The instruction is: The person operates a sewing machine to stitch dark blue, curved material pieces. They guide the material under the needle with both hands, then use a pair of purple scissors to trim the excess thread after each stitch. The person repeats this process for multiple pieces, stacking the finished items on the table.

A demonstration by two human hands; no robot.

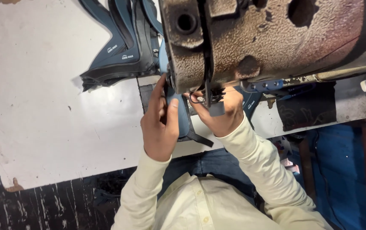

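Blue synthetic shoe-upper piece (183, 115) lies flat on the white work table (51, 98), directly under the head of the worn, rust-stained industrial sewing machine (276, 38). A black strap end (200, 138) trails from its near edge toward the person.

The left hand (159, 123) rests on the left side of the piece, thumb laid along it and fingers curled closed, pressing it to the table. The right hand (221, 113) sits just right of the needle area, fingertips pinched at the small metal parts under the machine head; whether they grip the piece or thread cannot be told.

Handling judgement: the piece appears light, thin and flexible, likely to buckle if pushed from one edge. Hold it flat with both hands, one on each side of the needle line, clear of the needle.

A stack of finished dark blue upper pieces (119, 47) lies on the far side of the table, apart from both hands.
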